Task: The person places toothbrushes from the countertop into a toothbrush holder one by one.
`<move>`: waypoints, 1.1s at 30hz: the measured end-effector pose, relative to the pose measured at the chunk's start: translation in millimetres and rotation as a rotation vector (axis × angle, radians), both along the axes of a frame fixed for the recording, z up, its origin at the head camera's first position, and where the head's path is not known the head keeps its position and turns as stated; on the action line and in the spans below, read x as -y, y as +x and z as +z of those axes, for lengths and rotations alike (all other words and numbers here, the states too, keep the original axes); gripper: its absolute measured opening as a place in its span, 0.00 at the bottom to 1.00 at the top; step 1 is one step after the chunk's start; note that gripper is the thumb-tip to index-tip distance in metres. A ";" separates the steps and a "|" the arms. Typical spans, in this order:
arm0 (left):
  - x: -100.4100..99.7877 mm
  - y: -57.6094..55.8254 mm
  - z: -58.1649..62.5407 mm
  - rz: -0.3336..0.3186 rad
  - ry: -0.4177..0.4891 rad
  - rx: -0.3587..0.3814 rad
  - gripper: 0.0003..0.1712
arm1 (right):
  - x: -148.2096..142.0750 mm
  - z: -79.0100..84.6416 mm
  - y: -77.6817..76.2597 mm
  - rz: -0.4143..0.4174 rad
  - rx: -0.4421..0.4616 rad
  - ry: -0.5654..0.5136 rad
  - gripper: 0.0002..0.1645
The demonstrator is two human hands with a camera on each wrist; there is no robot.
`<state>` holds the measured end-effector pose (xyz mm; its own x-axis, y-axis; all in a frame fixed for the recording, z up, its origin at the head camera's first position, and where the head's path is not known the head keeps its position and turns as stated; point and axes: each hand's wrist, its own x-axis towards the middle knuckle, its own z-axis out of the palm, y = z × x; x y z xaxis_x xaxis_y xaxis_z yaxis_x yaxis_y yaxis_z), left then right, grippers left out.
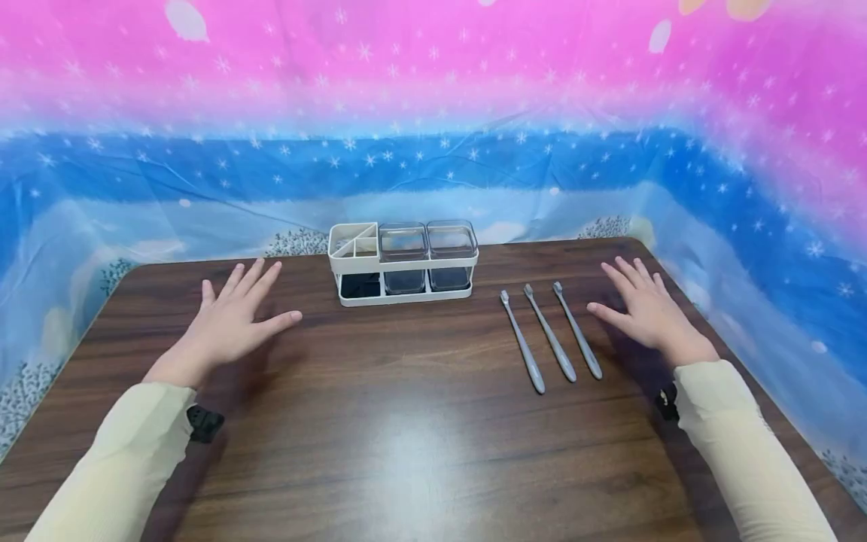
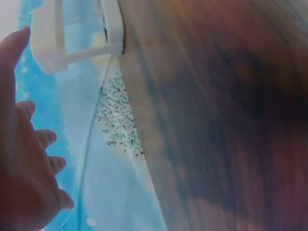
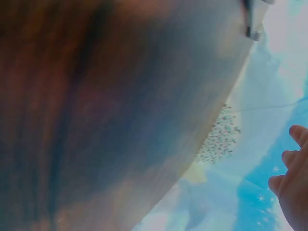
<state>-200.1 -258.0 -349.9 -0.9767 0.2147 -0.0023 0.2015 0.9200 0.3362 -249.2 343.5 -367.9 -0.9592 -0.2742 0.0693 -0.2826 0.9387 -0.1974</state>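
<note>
My left hand [image 1: 233,320] is held over the left side of the table with its fingers spread, holding nothing. On the right side, my right hand [image 1: 646,312] is likewise spread and holds nothing. Nearest to it lie three grey toothbrushes [image 1: 550,331], side by side at a slant with their heads toward the back. At the back middle stands a white toothbrush holder [image 1: 406,265] with a divided section on its left and two clear cups [image 1: 452,239] set in its right part. The left wrist view shows the end of the holder [image 2: 50,43] beyond the thumb.
The dark wooden table [image 1: 379,421] has rounded back corners. Behind it and along its sides hangs a pink and blue cloth [image 1: 406,165] with snowflakes and small trees. Dark wrist cameras [image 1: 205,424] are worn at both sleeve cuffs.
</note>
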 end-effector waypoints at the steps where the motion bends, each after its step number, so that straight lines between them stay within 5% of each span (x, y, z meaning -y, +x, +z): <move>1: -0.7 -1.3 0.4 -0.002 0.029 -0.001 0.53 | 0.7 2.2 -0.7 0.003 -0.007 -0.020 0.51; 10: -18.7 -24.9 4.1 -0.013 0.285 -0.007 0.55 | 9.8 12.8 -2.9 0.025 -0.107 -0.114 0.46; 17: -36.7 -40.9 8.1 -0.020 0.473 0.029 0.58 | 21.2 11.5 -1.5 0.040 -0.086 -0.154 0.46; 33: -57.5 -68.0 -1.7 0.019 0.635 0.110 0.63 | 19.6 -20.9 -12.3 0.008 0.059 -0.427 0.41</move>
